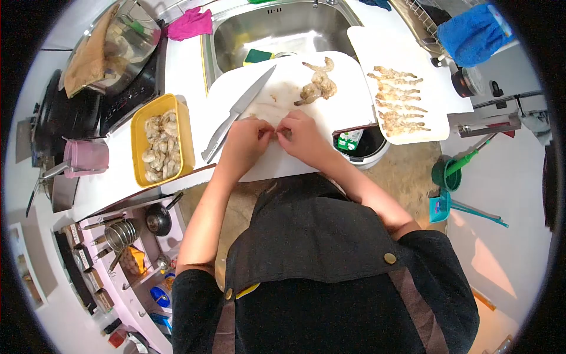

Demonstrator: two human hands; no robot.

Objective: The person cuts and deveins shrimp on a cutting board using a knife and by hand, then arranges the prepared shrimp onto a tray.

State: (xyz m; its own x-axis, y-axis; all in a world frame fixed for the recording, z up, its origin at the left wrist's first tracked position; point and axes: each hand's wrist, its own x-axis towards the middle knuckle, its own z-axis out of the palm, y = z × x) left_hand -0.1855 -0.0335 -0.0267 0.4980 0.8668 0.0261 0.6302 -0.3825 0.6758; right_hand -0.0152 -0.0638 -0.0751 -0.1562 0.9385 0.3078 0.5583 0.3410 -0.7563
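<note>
Over the near edge of the white cutting board (330, 62), my left hand (250, 138) and my right hand (299, 134) are brought together. The fingers of both are closed in a pinch, almost touching. Whatever sits between the fingertips is too small and too covered to make out. A large knife (240, 109) lies slantwise on the board, just left of my left hand, its blade pointing toward the sink. Several shrimp (318, 85) lie in a small heap on the board, beyond my right hand. Small brownish bits are scattered near the fingers.
Left of the board stands a yellow tub (187, 138) of shrimp. On the right, a white tray (407, 133) bears a row of straightened shrimp. Behind are the steel sink (265, 29) and a sponge (258, 56). A bin (368, 154) stands below the counter edge.
</note>
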